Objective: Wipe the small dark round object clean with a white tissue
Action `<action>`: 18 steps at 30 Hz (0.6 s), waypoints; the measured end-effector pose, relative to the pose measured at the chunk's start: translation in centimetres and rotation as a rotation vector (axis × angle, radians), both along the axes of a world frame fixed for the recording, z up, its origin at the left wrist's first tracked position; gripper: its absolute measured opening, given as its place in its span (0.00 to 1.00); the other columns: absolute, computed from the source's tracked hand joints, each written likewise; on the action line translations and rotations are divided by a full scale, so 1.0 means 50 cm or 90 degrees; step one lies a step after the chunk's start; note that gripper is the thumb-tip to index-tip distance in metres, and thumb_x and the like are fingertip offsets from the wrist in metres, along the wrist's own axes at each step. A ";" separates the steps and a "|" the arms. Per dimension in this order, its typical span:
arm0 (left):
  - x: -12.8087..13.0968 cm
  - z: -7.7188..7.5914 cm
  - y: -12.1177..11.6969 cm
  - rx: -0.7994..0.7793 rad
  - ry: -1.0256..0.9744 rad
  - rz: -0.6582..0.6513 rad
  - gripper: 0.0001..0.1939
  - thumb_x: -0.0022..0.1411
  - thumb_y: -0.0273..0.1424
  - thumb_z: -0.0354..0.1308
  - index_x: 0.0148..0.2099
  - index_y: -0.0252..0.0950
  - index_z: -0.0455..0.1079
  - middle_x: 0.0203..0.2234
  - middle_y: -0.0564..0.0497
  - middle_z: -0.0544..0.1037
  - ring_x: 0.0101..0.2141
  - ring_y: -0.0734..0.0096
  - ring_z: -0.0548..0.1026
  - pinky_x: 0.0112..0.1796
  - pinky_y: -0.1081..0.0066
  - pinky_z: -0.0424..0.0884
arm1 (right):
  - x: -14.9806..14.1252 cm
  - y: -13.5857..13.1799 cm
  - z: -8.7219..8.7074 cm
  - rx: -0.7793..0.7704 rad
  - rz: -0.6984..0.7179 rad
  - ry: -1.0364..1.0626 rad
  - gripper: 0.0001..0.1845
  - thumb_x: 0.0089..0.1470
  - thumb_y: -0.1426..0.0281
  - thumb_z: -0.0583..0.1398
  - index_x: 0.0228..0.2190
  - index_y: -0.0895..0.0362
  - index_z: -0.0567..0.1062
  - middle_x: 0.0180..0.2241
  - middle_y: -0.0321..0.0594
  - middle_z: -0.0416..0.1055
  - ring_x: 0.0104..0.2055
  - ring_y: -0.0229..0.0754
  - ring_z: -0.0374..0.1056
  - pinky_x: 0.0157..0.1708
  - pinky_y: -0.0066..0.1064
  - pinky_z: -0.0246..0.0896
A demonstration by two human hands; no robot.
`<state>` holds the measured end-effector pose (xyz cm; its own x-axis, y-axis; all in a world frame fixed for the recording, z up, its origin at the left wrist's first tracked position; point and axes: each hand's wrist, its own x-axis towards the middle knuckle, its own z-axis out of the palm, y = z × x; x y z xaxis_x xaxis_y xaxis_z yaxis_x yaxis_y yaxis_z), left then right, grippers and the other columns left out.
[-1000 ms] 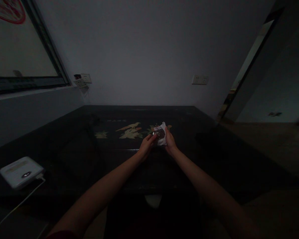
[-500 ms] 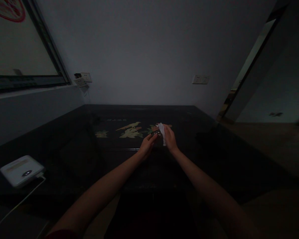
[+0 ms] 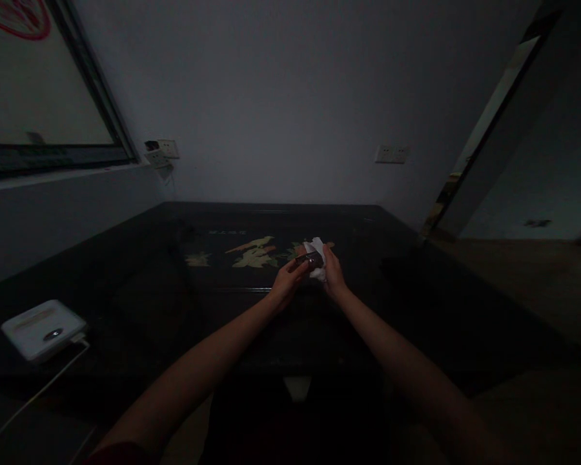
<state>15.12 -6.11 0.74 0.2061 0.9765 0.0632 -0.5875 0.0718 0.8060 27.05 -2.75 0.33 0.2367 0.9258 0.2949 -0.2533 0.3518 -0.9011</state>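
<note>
The room is dim. Both my hands meet above the middle of a dark table [image 3: 358, 310]. My left hand [image 3: 286, 285] pinches a small dark shiny object [image 3: 309, 260] at its fingertips. My right hand [image 3: 332, 274] is closed on a crumpled white tissue [image 3: 316, 254] and presses it against the far side of that object. I cannot make out what the small object is. Under the hands the table top shows a pale bird-and-leaf inlay [image 3: 253, 252].
A white box-shaped device [image 3: 42, 328] with a white cable [image 3: 33, 400] lies at the table's left front. A framed pane [image 3: 43, 84] and wall sockets [image 3: 162, 152] are at left, another socket [image 3: 391, 154] on the back wall, a doorway [image 3: 484, 129] at right.
The tissue was spread behind the object, then folded thin edge-on, and now is bunched round the object again. The hands have stayed in the same place.
</note>
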 end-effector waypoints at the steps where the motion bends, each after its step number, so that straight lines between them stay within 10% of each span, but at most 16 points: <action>1: 0.000 -0.002 0.001 -0.002 0.000 0.000 0.16 0.48 0.31 0.70 0.39 0.32 0.74 0.40 0.45 0.79 0.41 0.69 0.77 0.52 0.66 0.66 | -0.003 0.005 -0.004 -0.029 0.028 0.043 0.24 0.50 0.47 0.56 0.34 0.54 0.73 0.31 0.39 0.76 0.36 0.47 0.73 0.37 0.37 0.68; 9: 0.000 -0.007 0.001 0.022 0.016 -0.015 0.19 0.48 0.33 0.70 0.42 0.31 0.75 0.43 0.44 0.78 0.41 0.68 0.77 0.52 0.65 0.66 | -0.003 0.008 -0.002 -0.066 0.016 0.097 0.22 0.48 0.49 0.58 0.32 0.55 0.74 0.30 0.39 0.77 0.36 0.48 0.73 0.38 0.38 0.69; 18: 0.001 -0.014 0.004 0.034 0.027 0.000 0.20 0.44 0.33 0.72 0.41 0.34 0.75 0.40 0.47 0.79 0.40 0.69 0.76 0.48 0.69 0.68 | 0.005 -0.059 0.045 0.261 -0.098 -0.398 0.18 0.57 0.57 0.54 0.40 0.54 0.76 0.47 0.45 0.73 0.52 0.48 0.66 0.55 0.42 0.56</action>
<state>15.17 -5.91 0.02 0.2099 0.9719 0.1068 -0.5528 0.0279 0.8328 27.29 -5.68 2.60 0.0303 0.6833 0.7295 0.3401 0.6793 -0.6503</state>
